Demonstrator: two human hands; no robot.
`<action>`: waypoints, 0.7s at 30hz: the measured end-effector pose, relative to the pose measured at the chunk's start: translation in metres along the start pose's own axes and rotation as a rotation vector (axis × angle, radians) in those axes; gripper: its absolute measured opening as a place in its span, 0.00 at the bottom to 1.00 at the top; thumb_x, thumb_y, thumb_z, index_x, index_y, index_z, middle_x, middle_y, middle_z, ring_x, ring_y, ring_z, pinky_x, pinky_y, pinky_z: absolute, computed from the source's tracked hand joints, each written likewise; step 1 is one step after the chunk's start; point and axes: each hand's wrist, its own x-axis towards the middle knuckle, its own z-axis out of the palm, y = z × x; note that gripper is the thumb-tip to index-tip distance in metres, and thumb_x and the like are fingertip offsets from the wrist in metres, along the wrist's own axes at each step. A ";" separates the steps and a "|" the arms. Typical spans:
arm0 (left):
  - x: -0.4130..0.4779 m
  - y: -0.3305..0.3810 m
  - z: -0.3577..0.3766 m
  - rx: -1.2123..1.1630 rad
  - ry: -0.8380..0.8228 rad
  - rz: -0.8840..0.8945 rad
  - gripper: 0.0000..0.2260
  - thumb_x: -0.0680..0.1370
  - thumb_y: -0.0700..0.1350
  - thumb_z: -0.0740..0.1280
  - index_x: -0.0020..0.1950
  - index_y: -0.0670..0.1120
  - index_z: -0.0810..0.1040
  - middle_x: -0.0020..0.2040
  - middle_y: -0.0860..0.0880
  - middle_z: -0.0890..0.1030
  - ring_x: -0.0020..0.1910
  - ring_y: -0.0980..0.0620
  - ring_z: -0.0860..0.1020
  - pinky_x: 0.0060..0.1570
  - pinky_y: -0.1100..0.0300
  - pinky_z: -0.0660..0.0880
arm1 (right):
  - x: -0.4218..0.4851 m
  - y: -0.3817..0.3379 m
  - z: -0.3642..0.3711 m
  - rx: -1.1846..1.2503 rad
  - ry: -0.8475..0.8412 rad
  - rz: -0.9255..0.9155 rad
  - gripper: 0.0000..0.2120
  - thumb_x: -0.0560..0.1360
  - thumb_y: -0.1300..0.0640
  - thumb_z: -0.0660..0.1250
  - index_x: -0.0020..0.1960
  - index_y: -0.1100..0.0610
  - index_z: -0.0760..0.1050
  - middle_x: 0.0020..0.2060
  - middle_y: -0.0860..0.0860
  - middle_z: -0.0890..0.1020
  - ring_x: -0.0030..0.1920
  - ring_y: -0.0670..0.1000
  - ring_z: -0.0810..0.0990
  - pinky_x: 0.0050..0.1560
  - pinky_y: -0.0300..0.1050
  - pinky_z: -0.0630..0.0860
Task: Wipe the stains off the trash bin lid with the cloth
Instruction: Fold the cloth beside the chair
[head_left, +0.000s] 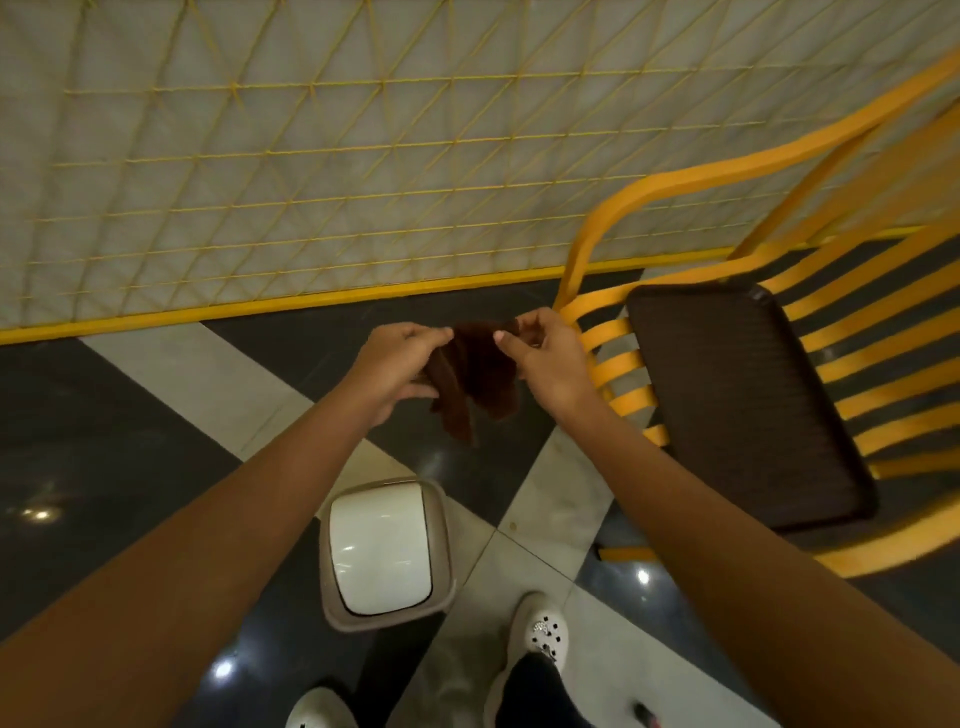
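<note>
Grip: I am pinching the dark brown cloth (478, 374) along its top edge with left hand (395, 364) and right hand (545, 358), fingers curled; it is hanging between them. The white trash bin lid (382, 545) is sitting untouched below, on the floor (104, 441).

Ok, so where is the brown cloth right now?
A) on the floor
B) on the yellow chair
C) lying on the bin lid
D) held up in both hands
D: the left hand and the right hand both pinch the cloth, which hangs in the air between them, well clear of the white bin lid down on the floor.
</note>
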 end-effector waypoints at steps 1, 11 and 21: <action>0.002 0.007 0.015 -0.073 -0.049 -0.037 0.13 0.75 0.51 0.68 0.52 0.42 0.77 0.50 0.41 0.81 0.49 0.45 0.81 0.47 0.52 0.79 | -0.002 -0.001 -0.008 0.011 0.001 0.004 0.04 0.74 0.57 0.67 0.45 0.53 0.71 0.38 0.49 0.76 0.45 0.54 0.78 0.50 0.56 0.77; 0.029 0.041 0.166 -0.054 -0.195 0.014 0.10 0.74 0.39 0.68 0.55 0.45 0.76 0.52 0.43 0.80 0.53 0.46 0.79 0.44 0.56 0.79 | 0.001 0.056 -0.142 0.285 0.093 0.161 0.13 0.75 0.66 0.62 0.59 0.59 0.77 0.55 0.56 0.80 0.57 0.53 0.77 0.57 0.44 0.74; 0.079 0.066 0.295 0.054 -0.624 -0.121 0.17 0.72 0.38 0.71 0.60 0.46 0.75 0.56 0.48 0.80 0.54 0.52 0.79 0.50 0.60 0.78 | 0.020 0.162 -0.255 0.896 -0.091 0.510 0.18 0.76 0.58 0.62 0.65 0.60 0.71 0.56 0.58 0.79 0.52 0.55 0.80 0.44 0.46 0.79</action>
